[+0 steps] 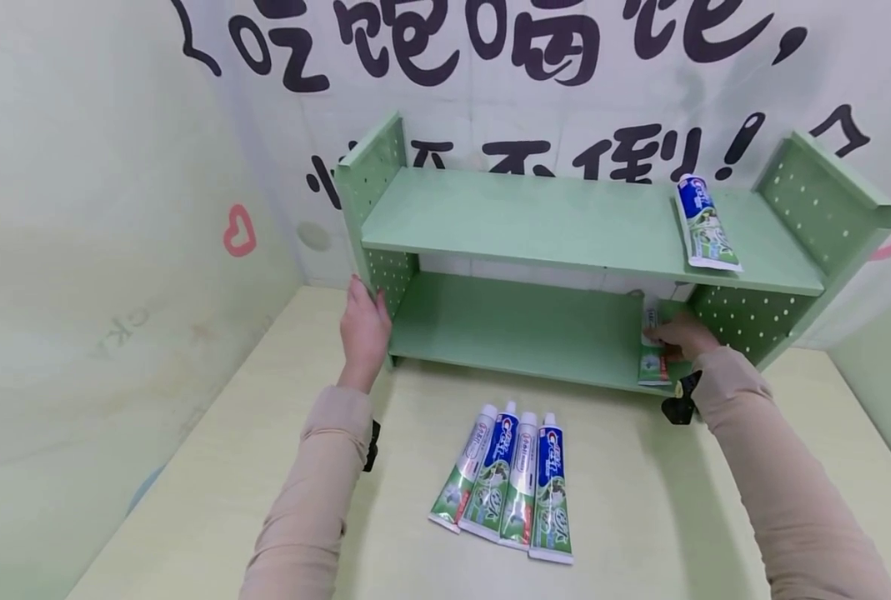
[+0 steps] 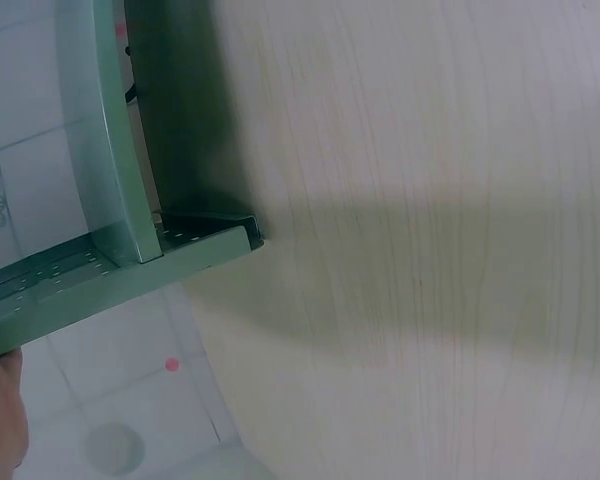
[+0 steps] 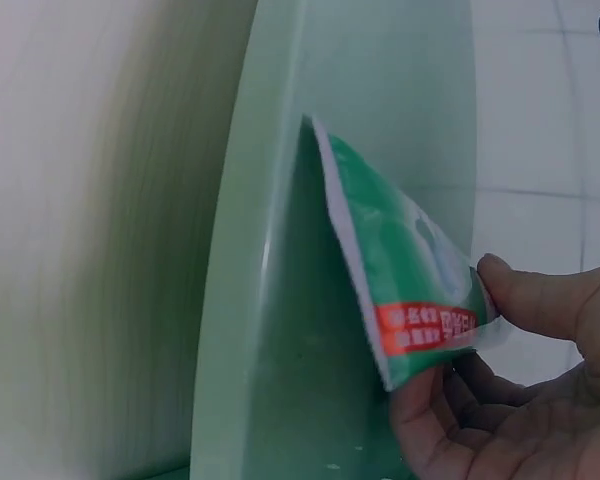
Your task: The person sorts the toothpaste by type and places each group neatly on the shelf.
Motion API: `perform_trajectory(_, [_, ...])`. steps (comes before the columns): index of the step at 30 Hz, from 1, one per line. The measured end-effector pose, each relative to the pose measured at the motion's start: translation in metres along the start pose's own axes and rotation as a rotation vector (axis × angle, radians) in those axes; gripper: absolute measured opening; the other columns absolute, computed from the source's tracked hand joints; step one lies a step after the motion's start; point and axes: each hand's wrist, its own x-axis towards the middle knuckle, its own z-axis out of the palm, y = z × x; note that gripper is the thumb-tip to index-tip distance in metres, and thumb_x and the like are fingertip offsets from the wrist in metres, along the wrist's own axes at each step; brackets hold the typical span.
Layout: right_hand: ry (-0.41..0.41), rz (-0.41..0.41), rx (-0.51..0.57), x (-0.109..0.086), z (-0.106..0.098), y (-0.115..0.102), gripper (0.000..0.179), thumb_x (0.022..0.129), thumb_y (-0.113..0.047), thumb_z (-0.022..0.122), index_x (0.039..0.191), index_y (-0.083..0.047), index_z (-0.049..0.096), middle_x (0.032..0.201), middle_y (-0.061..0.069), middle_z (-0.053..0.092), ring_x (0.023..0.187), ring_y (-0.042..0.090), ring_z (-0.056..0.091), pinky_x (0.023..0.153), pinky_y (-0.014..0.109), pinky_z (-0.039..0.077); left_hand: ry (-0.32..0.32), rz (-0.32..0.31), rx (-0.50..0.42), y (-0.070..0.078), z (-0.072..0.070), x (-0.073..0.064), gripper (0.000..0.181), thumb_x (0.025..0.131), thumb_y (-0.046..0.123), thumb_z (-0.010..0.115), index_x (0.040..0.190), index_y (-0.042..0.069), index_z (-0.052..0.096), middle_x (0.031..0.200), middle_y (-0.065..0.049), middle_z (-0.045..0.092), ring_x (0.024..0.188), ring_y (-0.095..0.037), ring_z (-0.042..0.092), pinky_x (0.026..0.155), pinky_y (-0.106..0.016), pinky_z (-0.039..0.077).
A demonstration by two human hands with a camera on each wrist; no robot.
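Observation:
My right hand [image 1: 681,333] pinches a white and green toothpaste tube [image 1: 652,360] between thumb and fingers, at the right end of the green rack's lower shelf [image 1: 513,329]. In the right wrist view the tube's flat crimped end [image 3: 352,260] points away from the hand, low over the shelf. At the other end, my left hand [image 1: 365,329] grips the front edge of the rack's left side panel [image 2: 110,295]. Another toothpaste tube [image 1: 703,223], blue and green, lies on the upper shelf [image 1: 520,217] near its right end.
Several toothpaste tubes [image 1: 553,492] lie side by side on the pale wood table [image 1: 610,517] before the rack, caps toward it. A dotted right side panel [image 1: 828,208] bounds the rack beside my right arm. Behind stands a wall [image 1: 475,108] with large dark lettering.

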Motion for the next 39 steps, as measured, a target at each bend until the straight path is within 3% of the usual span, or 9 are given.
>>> perform_trajectory(5, [0.013, -0.005, 0.005, 0.001, -0.001, -0.001, 0.055, 0.091, -0.013, 0.052, 0.127, 0.014, 0.021, 0.099, 0.014, 0.044, 0.071, 0.008, 0.052, 0.065, 0.023, 0.052, 0.016, 0.005, -0.008, 0.000, -0.001, 0.001, 0.043, 0.097, 0.018, 0.040, 0.132, -0.003, 0.029, 0.123, -0.025, 0.050, 0.106, -0.042, 0.056, 0.088, -0.050, 0.050])
perform_trajectory(11, [0.043, -0.024, -0.015, 0.000, -0.003, -0.006, 0.065, 0.091, -0.013, 0.052, 0.135, 0.014, 0.012, 0.110, 0.022, 0.040, 0.085, 0.019, 0.052, 0.075, 0.032, 0.055, 0.021, 0.000, -0.007, 0.001, -0.002, 0.004, 0.042, 0.098, 0.020, 0.040, 0.132, -0.003, 0.030, 0.122, -0.024, 0.050, 0.104, -0.042, 0.056, 0.087, -0.051, 0.050])
perform_trajectory(19, [0.051, -0.004, -0.045, 0.002, -0.001, -0.003, 0.059, 0.091, -0.014, 0.050, 0.131, 0.017, 0.019, 0.104, 0.021, 0.043, 0.070, 0.010, 0.051, 0.062, 0.021, 0.050, 0.002, -0.022, -0.007, 0.001, -0.002, 0.003, 0.041, 0.098, 0.020, 0.040, 0.130, -0.002, 0.031, 0.121, -0.024, 0.050, 0.101, -0.043, 0.057, 0.085, -0.051, 0.051])
perform_trajectory(26, [0.049, -0.037, -0.033, -0.004, 0.001, -0.002, 0.062, 0.089, -0.013, 0.050, 0.131, 0.019, 0.016, 0.108, 0.024, 0.044, 0.071, 0.010, 0.054, 0.064, 0.022, 0.049, -0.014, -0.032, -0.018, 0.002, 0.000, 0.002, 0.039, 0.098, 0.020, 0.040, 0.129, -0.001, 0.032, 0.120, -0.023, 0.051, 0.101, -0.042, 0.057, 0.085, -0.050, 0.052])
perform_trajectory(28, [0.056, -0.062, -0.038, -0.006, 0.001, -0.003, 0.064, 0.089, -0.012, 0.051, 0.132, 0.019, 0.015, 0.105, 0.021, 0.045, 0.071, 0.009, 0.052, 0.064, 0.021, 0.047, -0.019, -0.032, -0.021, 0.001, 0.000, 0.001, 0.039, 0.098, 0.020, 0.040, 0.129, -0.001, 0.032, 0.120, -0.023, 0.051, 0.101, -0.042, 0.057, 0.085, -0.049, 0.052])
perform_trajectory(31, [0.070, -0.088, -0.052, -0.008, 0.001, -0.005, 0.059, 0.088, -0.013, 0.052, 0.128, 0.017, 0.021, 0.081, 0.009, 0.048, 0.061, 0.007, 0.046, 0.058, 0.020, 0.041, -0.021, -0.032, -0.021, 0.000, 0.001, 0.002, 0.038, 0.098, 0.020, 0.040, 0.128, -0.001, 0.032, 0.119, -0.022, 0.051, 0.100, -0.041, 0.058, 0.084, -0.049, 0.052])
perform_trajectory(35, [0.074, -0.096, -0.064, -0.014, 0.002, -0.010, 0.053, 0.088, -0.015, 0.051, 0.125, 0.014, 0.026, 0.073, -0.001, 0.041, 0.060, 0.007, 0.041, 0.058, 0.022, 0.038, -0.016, -0.031, -0.017, 0.000, 0.002, 0.001, 0.037, 0.097, 0.020, 0.041, 0.126, -0.001, 0.033, 0.118, -0.022, 0.051, 0.100, -0.041, 0.058, 0.084, -0.049, 0.052])
perform_trajectory(39, [0.104, -0.105, -0.100, -0.021, 0.003, -0.016, 0.057, 0.088, -0.018, 0.052, 0.128, 0.014, 0.027, 0.085, 0.004, 0.042, 0.071, 0.011, 0.043, 0.064, 0.023, 0.039, -0.012, -0.017, -0.020, 0.001, 0.003, 0.002, 0.036, 0.097, 0.020, 0.041, 0.125, -0.002, 0.033, 0.117, -0.023, 0.051, 0.100, -0.041, 0.058, 0.084, -0.049, 0.052])
